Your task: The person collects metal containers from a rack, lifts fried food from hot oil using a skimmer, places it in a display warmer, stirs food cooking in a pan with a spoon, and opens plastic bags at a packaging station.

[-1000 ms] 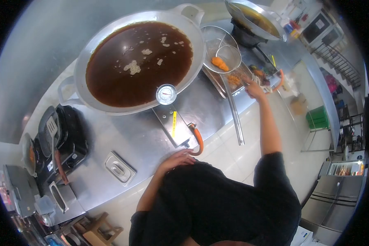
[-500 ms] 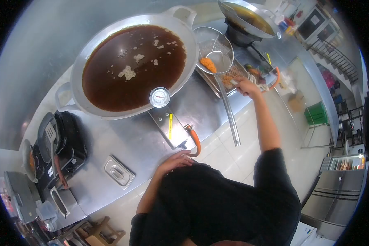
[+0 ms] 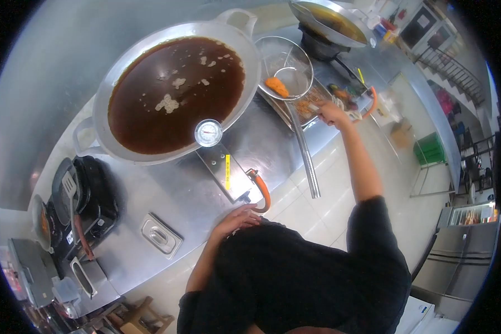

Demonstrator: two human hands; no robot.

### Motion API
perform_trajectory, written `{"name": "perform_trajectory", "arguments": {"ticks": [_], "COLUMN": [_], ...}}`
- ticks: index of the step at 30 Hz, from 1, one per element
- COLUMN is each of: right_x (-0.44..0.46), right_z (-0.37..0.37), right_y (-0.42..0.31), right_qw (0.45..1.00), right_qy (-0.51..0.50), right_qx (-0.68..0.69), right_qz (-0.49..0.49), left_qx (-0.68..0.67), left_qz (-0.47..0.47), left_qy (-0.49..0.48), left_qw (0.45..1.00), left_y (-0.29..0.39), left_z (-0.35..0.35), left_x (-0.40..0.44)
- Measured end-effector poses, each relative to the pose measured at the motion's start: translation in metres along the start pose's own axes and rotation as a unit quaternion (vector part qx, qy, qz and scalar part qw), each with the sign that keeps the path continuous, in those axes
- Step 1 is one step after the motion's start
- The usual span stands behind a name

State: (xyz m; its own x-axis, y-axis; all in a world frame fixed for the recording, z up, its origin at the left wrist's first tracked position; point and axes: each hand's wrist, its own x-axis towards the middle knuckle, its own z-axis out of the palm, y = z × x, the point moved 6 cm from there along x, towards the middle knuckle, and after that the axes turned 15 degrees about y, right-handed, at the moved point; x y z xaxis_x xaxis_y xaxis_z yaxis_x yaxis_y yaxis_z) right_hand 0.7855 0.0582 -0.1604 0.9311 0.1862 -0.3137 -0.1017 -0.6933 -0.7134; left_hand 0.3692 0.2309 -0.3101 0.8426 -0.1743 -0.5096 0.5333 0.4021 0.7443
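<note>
My right hand (image 3: pixel 333 114) reaches out over the right end of a metal tray (image 3: pixel 283 113) with orange-brown crumbs on a rack. Its fingers are closed around a small pale object, too small to name. Beside that hand, a long-handled strainer (image 3: pixel 308 167) rests across the tray, with an orange fried piece (image 3: pixel 276 86) in its basket. My left hand (image 3: pixel 236 220) lies against the front of the black shirt, fingers stretched out, holding nothing. Near it is an orange hose (image 3: pixel 264 192) at the counter's edge.
A large wok (image 3: pixel 96 111) of dark oil carries a dial thermometer (image 3: pixel 209 133) on its rim. Another wok (image 3: pixel 348 39) stands farther right. On the left are a pan with a slotted turner (image 3: pixel 69 186), a black stove (image 3: pixel 103 203) and a small lidded steel container (image 3: pixel 161 235).
The view has shifted slightly, so the wok and strainer appear a little farther left. My right hand stays over the tray's end, and my left hand rests in the same place.
</note>
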Motion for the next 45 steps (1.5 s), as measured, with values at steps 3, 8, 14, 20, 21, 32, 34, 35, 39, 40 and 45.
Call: {"name": "perform_trajectory", "arguments": {"ticks": [3, 8, 14, 20, 21, 32, 34, 35, 39, 40, 45], "right_x": [-0.004, -0.007, -0.006, -0.028, -0.032, -0.118, -0.148, -0.166, -0.243, -0.26, -0.34], "right_z": [-0.005, -0.005, -0.003, -0.013, -0.014, -0.024, -0.027, -0.027, -0.021, -0.017, 0.032], "right_y": [-0.001, -0.004, 0.002, 0.005, 0.008, 0.024, 0.023, 0.023, 0.012, 0.011, -0.015], "right_qw": [0.999, 0.999, 0.999, 1.0, 0.999, 0.999, 0.997, 0.995, 0.989, 0.985, 0.97], "right_qy": [-0.011, -0.037, -0.019, 0.007, 0.018, 0.013, 0.002, -0.01, -0.08, -0.092, -0.163], "right_qx": [0.035, 0.029, 0.048, 0.023, 0.026, 0.017, 0.002, -0.005, 0.022, 0.042, -0.013], "right_qz": [0.017, 0.018, 0.012, -0.017, -0.015, -0.049, -0.077, -0.095, -0.125, -0.14, -0.178], "left_qx": [0.011, 0.024, 0.019, 0.007, 0.0, 0.131, 0.168, 0.207, 0.269, 0.281, 0.258], "left_qz": [0.001, 0.013, 0.019, 0.04, 0.041, 0.01, 0.039, 0.011, 0.012, 0.036, 0.119], "left_qy": [0.014, 0.026, 0.051, 0.067, 0.07, 0.084, 0.078, 0.094, 0.196, 0.224, 0.367], "left_qw": [1.0, 0.999, 0.998, 0.997, 0.997, 0.988, 0.982, 0.974, 0.943, 0.933, 0.885], "left_y": [0.002, 0.005, -0.002, -0.004, -0.006, -0.069, -0.098, -0.105, -0.161, -0.169, -0.238], "left_z": [0.001, 0.002, 0.001, 0.001, 0.001, 0.003, -0.005, -0.008, -0.039, -0.045, -0.053], "left_x": [-0.001, -0.004, -0.002, 0.0, 0.001, -0.021, -0.031, -0.041, -0.095, -0.114, -0.215]}}
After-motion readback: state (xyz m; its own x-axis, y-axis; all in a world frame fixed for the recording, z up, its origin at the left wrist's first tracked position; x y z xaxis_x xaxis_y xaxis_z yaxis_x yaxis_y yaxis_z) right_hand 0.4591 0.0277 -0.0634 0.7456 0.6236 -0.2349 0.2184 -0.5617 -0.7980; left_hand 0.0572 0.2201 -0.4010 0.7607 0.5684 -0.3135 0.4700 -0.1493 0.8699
